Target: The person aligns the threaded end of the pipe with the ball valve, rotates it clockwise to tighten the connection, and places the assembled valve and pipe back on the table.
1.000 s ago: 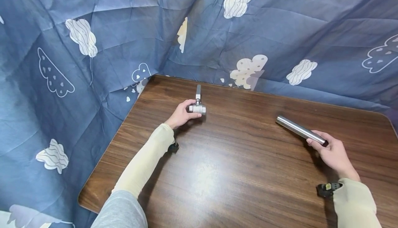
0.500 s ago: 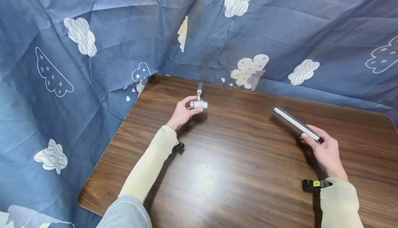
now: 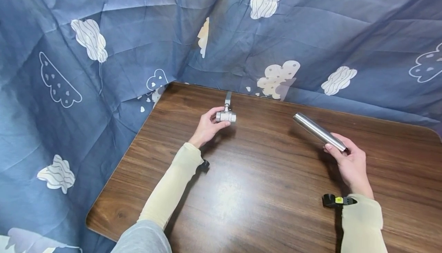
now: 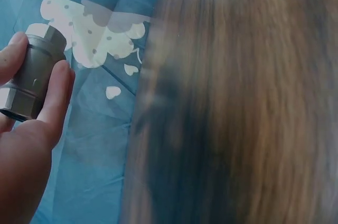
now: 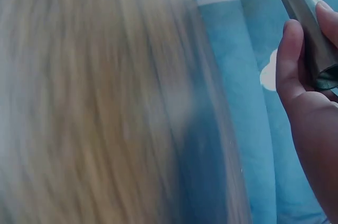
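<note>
My left hand [image 3: 206, 127] pinches a silver ball valve [image 3: 226, 116] by its body, thumb on the near side and fingers behind. The valve's flat lever points away toward the back of the table. In the left wrist view the valve body [image 4: 33, 73] shows hexagonal ends, with its lever out of sight. On the right, my right hand [image 3: 353, 165] grips the near end of a shiny metal tube [image 3: 319, 131] between thumb and fingers. The tube slants up to the left, its far end over the table. A hollow end of the tube [image 5: 317, 44] shows in the right wrist view.
Both hands are over a brown wood-grain table [image 3: 262, 161] with rounded corners. A blue curtain [image 3: 138, 50] with cloud prints hangs along its back and left edges. Black wrist straps [image 3: 333, 200] stick out from the sleeves.
My right hand has moved left and away from me with the tube, closer to the valve. My left hand has shifted slightly right with the valve, which has risen a little.
</note>
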A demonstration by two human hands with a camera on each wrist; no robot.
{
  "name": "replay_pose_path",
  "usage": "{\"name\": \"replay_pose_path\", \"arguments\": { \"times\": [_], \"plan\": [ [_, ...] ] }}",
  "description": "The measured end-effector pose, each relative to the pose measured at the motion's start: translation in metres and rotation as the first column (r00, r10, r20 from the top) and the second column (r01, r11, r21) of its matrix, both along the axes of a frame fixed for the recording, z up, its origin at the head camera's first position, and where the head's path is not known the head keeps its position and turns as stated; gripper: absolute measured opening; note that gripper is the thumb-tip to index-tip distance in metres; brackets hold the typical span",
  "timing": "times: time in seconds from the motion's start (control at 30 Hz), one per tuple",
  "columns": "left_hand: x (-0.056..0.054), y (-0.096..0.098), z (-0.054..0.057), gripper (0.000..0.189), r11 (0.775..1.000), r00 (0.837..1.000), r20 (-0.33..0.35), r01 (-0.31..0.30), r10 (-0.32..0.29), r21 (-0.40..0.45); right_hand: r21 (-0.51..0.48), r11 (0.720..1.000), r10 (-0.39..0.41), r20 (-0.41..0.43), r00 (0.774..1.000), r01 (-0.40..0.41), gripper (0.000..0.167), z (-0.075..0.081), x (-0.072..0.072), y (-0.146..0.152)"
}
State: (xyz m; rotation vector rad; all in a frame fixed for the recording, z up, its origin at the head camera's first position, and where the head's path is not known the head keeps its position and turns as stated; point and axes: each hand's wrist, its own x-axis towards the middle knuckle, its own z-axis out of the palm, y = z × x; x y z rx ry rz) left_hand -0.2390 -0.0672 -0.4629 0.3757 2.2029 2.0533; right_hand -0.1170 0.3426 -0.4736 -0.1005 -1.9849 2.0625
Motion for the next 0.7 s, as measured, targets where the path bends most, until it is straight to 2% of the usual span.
{"name": "replay_pose_path", "arguments": {
  "times": [0.1,0.27,0.57,0.7],
  "plan": [
    [0.003,0.005,0.0,0.054,0.999,0.999,-0.038,0.021,-0.023,-0.035,0.021,1.0,-0.002,-0.008,1.0,0.002,0.041,-0.001,-0.002,-0.008],
    [0.006,0.012,0.003,0.055,0.998,0.998,-0.041,0.051,-0.053,-0.046,0.068,0.997,0.024,-0.009,1.0,-0.023,0.042,-0.001,-0.006,-0.02],
    [0.02,0.021,0.027,0.053,0.994,0.992,-0.071,0.097,-0.1,-0.043,0.127,0.989,0.08,-0.027,0.996,-0.076,0.043,0.004,-0.011,-0.039],
    [0.017,0.026,0.018,0.054,0.994,0.992,-0.075,0.103,-0.105,-0.023,0.136,0.984,0.119,-0.053,0.992,-0.111,0.042,0.005,-0.013,-0.047]
  ]
}}
